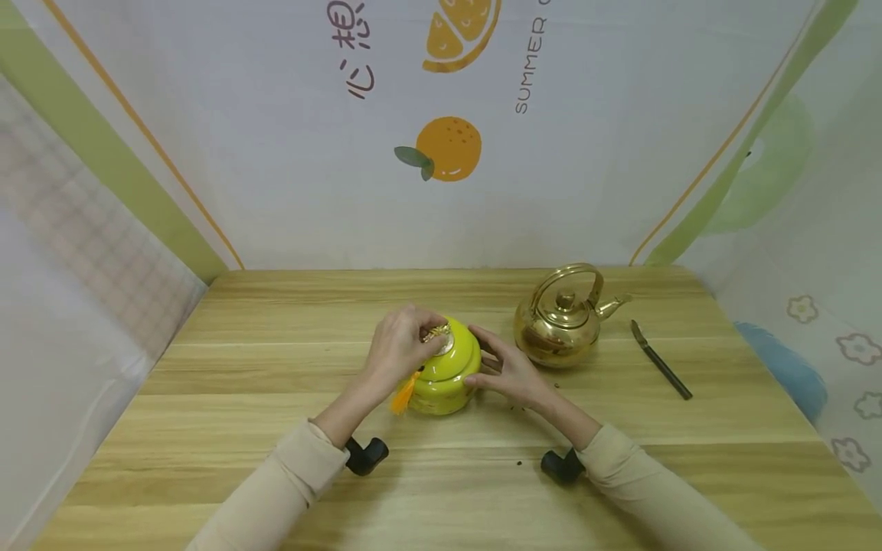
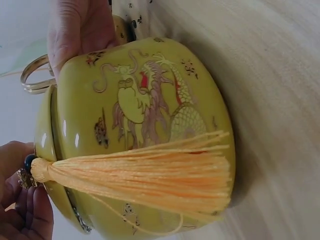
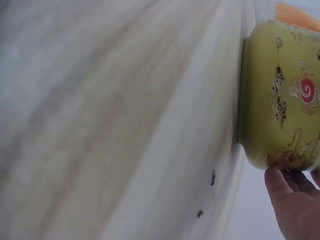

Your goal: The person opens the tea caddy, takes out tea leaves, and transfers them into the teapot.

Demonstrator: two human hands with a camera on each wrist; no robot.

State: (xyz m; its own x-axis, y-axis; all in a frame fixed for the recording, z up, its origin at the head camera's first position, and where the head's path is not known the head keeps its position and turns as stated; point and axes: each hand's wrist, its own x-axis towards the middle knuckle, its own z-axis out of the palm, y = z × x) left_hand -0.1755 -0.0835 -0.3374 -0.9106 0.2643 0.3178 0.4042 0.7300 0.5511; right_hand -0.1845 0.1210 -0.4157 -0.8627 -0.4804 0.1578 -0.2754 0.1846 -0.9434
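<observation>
A glossy yellow ceramic jar [image 1: 441, 402] with a painted dragon stands upright on the table. Its domed lid [image 1: 458, 356] is on top; a dark, narrow gap shows along part of the seam in the left wrist view. With its fingertips, my left hand [image 1: 401, 343] pinches the gold knob [image 2: 25, 178] of the lid. From that knob an orange tassel [image 2: 145, 175] hangs down over the jar's side. My right hand [image 1: 513, 373] holds the jar's right side, thumb toward me and fingers farther round. The jar's far side is hidden in the head view.
A shiny gold teapot [image 1: 558, 337] stands right behind my right hand, spout pointing right. Farther right lies a slim dark-handled tool [image 1: 661, 371] with a narrow metal end. Small dark bits [image 3: 200, 213] are scattered on the wooden table [image 1: 276, 367]. A printed cloth hangs behind.
</observation>
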